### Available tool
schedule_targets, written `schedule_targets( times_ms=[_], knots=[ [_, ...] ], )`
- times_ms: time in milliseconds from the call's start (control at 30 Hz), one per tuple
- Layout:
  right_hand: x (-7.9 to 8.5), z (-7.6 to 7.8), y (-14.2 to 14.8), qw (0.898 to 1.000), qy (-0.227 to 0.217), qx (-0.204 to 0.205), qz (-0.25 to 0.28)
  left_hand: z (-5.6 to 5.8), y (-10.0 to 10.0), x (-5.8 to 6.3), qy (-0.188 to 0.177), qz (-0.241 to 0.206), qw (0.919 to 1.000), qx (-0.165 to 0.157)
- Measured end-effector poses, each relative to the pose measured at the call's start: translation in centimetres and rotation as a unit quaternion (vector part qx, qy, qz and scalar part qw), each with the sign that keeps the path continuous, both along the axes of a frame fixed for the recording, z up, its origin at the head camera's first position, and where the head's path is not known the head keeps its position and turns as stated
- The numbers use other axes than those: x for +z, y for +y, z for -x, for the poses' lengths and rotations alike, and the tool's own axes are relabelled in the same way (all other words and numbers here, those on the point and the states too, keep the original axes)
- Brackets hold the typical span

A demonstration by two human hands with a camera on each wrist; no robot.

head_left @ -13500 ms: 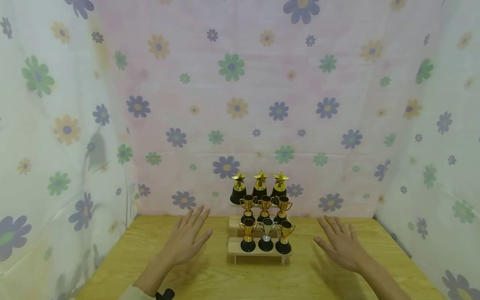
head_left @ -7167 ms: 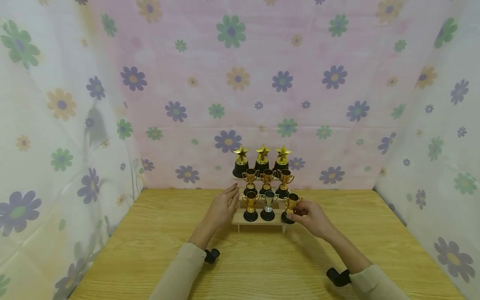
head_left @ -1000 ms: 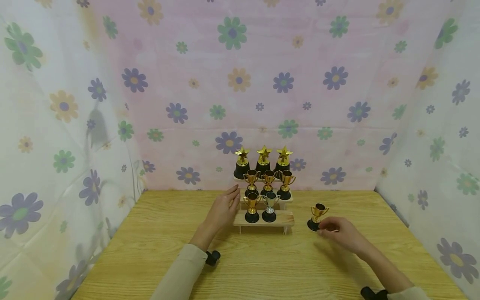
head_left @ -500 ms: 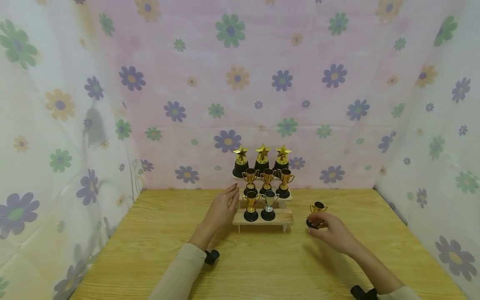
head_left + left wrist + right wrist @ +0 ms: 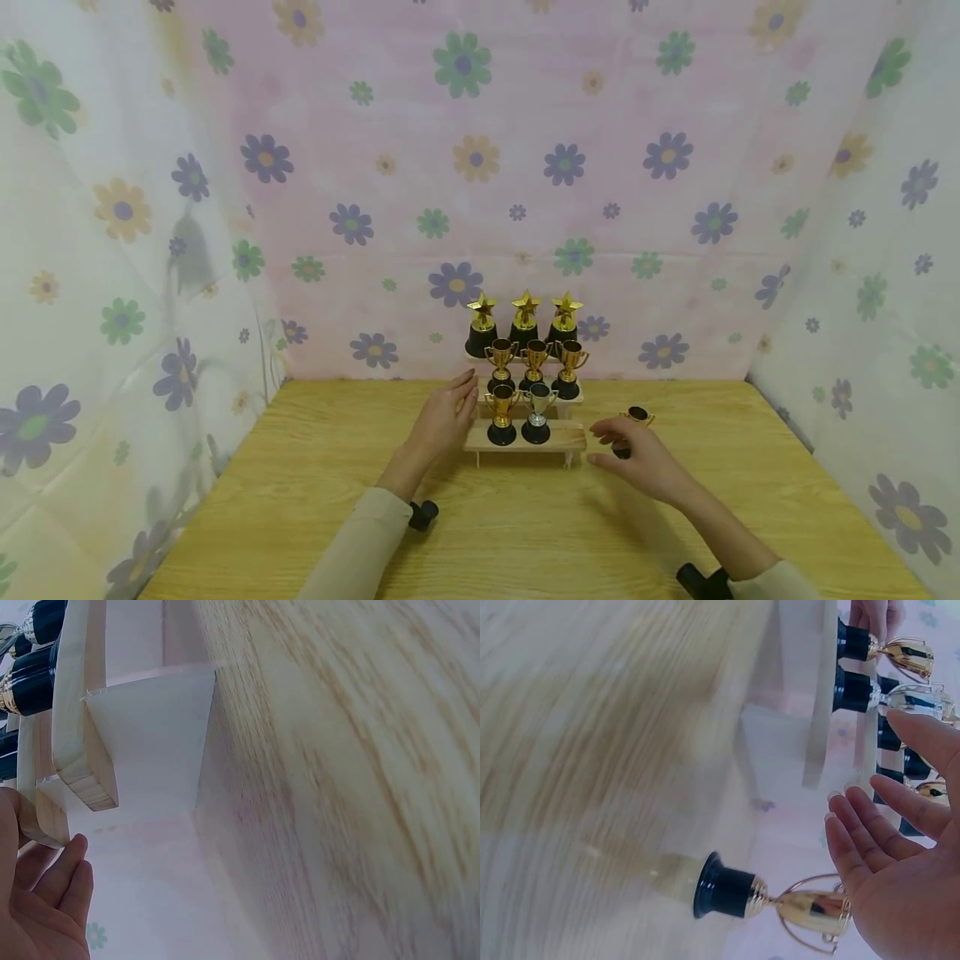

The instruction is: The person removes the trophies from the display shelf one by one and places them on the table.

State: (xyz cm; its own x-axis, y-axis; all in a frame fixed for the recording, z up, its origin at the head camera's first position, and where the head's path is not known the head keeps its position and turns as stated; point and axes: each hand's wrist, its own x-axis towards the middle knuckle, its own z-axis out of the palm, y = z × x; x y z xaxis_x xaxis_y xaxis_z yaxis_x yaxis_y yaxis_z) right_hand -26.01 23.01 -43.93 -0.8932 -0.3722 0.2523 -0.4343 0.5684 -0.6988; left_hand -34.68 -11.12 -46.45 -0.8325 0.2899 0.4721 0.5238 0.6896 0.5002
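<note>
A three-tier wooden stand (image 5: pixel 572 436) holds small trophies on black bases. Its front step carries a gold cup trophy (image 5: pixel 502 405) and a silver cup trophy (image 5: pixel 537 407); bare wood shows on the right. My left hand (image 5: pixel 442 423) grips the left end of the middle step, also visible in the left wrist view, where the fingers (image 5: pixel 66 881) touch the board's end. My right hand (image 5: pixel 651 468) holds nothing, fingers spread, near the stand's right end. Behind it another gold cup trophy (image 5: pixel 639 412) stands upright on the table, partly hidden; the right wrist view shows this cup apart from the palm.
Three gold cup trophies (image 5: pixel 536 357) fill the middle step, and three gold star trophies (image 5: pixel 526 312) stand on the top one. Beneath everything is a wood-grain table (image 5: pixel 480 533). Flowered cloth (image 5: pixel 480 208) encloses the back and both sides.
Earlier, my right hand held the gold cup at the front step's right end; it then stood on the table to the right. The hand has since moved left from it. My left hand stays put.
</note>
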Motion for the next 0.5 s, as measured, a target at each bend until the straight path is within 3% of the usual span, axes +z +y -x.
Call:
schedule_targets(
  times_ms=[267,500],
  knots=[
    [-0.2,0.2,-1.2,1.000,0.012,0.002,-0.004,-0.3,0.1,-0.5,-0.001,0.001,1.0000,-0.001],
    [-0.2,1.1,-2.8,1.000,0.026,-0.011,-0.006,-0.1,0.0,-0.1,0.000,-0.001,1.0000,0.004]
  ],
)
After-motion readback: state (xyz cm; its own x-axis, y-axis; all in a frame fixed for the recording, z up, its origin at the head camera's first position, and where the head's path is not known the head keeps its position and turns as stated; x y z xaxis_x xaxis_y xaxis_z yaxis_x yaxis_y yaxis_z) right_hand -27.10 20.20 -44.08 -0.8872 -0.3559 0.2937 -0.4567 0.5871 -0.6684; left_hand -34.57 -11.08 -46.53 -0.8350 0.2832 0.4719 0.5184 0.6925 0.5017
